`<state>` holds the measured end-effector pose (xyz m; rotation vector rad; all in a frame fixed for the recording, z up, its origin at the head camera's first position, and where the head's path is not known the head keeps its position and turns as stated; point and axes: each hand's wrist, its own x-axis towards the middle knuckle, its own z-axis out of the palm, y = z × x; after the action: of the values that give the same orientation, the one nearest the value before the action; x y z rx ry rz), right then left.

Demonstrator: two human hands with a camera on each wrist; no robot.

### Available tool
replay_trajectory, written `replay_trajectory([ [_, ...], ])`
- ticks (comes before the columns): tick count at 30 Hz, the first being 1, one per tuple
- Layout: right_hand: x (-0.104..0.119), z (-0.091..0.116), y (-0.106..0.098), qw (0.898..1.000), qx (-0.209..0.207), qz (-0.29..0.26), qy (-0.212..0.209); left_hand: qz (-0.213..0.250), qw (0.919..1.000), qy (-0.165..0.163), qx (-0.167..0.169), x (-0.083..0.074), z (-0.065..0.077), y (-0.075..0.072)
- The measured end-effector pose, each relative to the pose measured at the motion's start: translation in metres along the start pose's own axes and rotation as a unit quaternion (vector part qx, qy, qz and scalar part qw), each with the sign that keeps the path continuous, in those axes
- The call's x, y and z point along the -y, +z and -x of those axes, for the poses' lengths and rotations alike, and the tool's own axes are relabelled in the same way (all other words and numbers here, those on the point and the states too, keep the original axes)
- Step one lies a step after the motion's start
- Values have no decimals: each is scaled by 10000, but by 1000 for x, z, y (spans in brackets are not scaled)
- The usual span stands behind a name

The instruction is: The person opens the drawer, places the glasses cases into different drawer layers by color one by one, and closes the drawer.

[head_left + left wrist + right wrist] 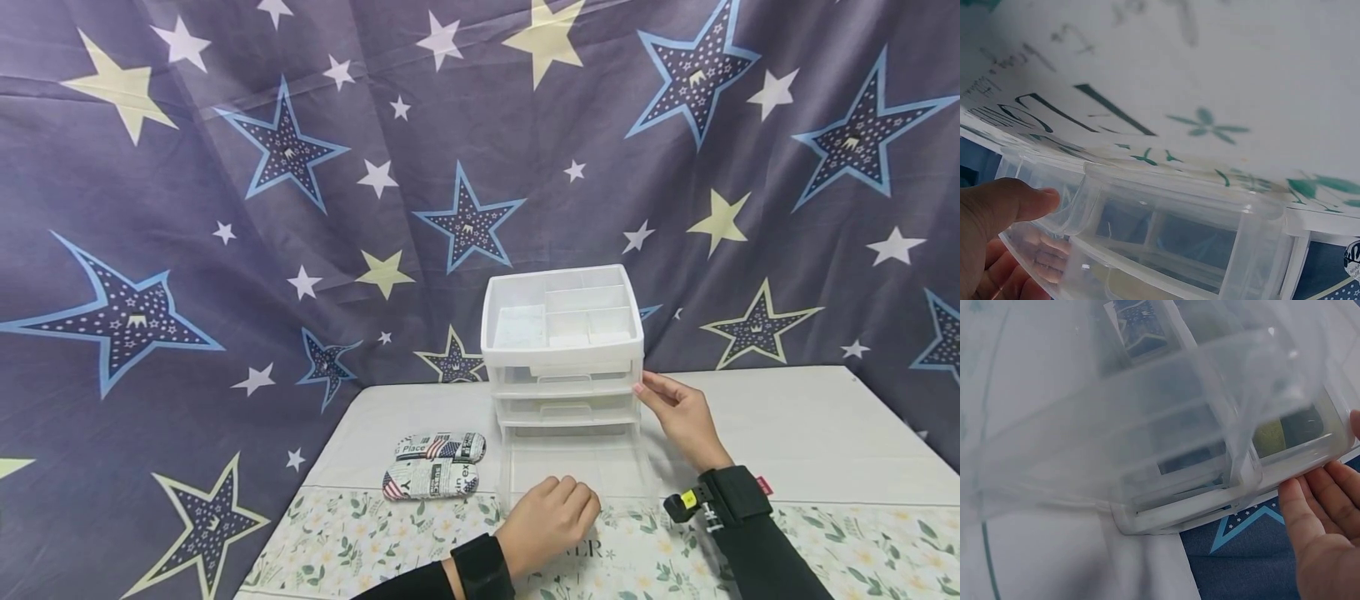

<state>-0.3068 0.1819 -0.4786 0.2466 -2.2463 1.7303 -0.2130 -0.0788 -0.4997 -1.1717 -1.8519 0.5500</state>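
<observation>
A white plastic drawer unit (562, 356) with a divided top tray stands on the table. Its clear bottom drawer (573, 462) is pulled out toward the front, while the two upper drawers sit in the frame. My left hand (553, 521) is at the front of the bottom drawer, fingers curled over it. In the left wrist view its thumb (1029, 201) lies by the clear plastic and the fingers show through or mirrored in it. At the unit's right side, my right hand (678, 417) touches the frame with fingers fairly straight; its fingertips (1296, 490) meet the white edge.
Left of the unit lie two padded cloth pieces (433, 467) with newspaper and flag print, side by side. A floral-bordered white cloth (360, 521) covers the table front. Behind the table hangs a star-patterned curtain (375, 125).
</observation>
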Motion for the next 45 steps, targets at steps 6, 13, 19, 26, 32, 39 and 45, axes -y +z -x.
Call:
replay_trajectory([
  [6,-2,0,0,10000,-25,78,-9,49,10000,-6,11,0,0,-2],
  [13,-3,-1,-1,9999,-44,136,-38,146,9998,-69,81,-2,0,-1],
  [19,-2,-1,-2,9998,-34,189,-95,-78,9998,-142,-143,-3,1,1],
  [26,-2,-2,-2,9998,-43,189,-68,283,9993,-157,199,1,0,-4],
  [32,-3,-2,-1,10000,-28,79,-17,523,9976,-417,173,16,1,-12],
  [39,-4,-2,-2,9999,-59,104,-117,404,9960,-718,335,42,14,-12],
  [45,-3,-1,-2,9999,1,36,-134,524,9913,-1027,634,64,29,-10],
])
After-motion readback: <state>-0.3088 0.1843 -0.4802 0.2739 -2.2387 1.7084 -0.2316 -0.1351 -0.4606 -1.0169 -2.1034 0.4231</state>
